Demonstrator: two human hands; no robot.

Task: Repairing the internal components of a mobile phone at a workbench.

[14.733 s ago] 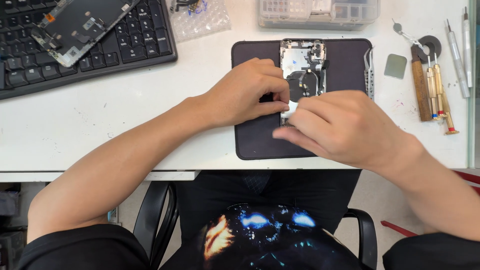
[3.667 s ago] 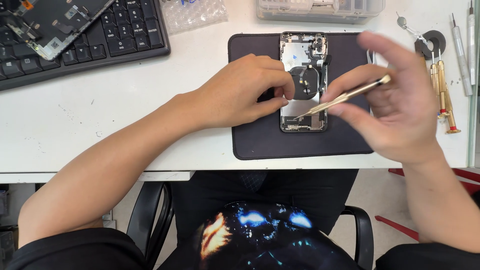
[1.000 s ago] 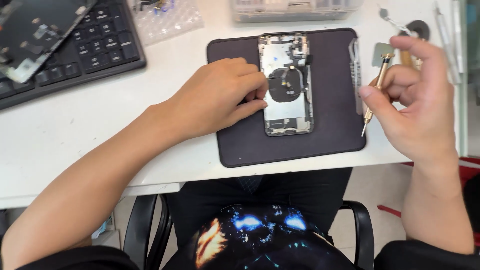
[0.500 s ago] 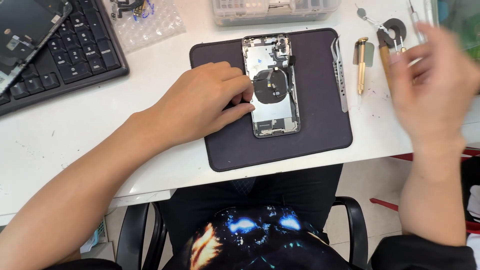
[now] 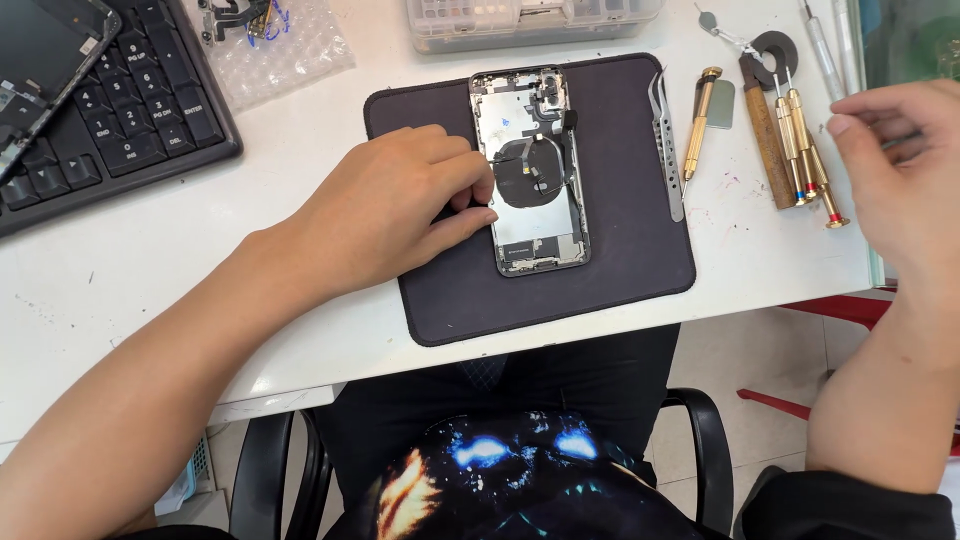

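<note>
An opened phone housing [image 5: 534,170] with a round black coil lies on a dark mat [image 5: 620,270]. My left hand [image 5: 390,210] rests on the mat and presses its fingertips against the phone's left edge. My right hand [image 5: 895,185] hovers empty at the right, fingers loosely curled, just right of a row of gold screwdrivers [image 5: 808,150]. One brass screwdriver [image 5: 698,120] lies alone beside silver tweezers [image 5: 667,145] at the mat's right edge.
A black keyboard [image 5: 110,110] with a phone screen [image 5: 40,60] on it lies at the far left. Bubble wrap [image 5: 275,50] and a clear parts box [image 5: 530,18] sit at the back. The table's front edge runs below the mat; a black chair is beneath.
My right hand has set the brass screwdriver down beside the tweezers and moved right, empty. My left hand stays on the phone.
</note>
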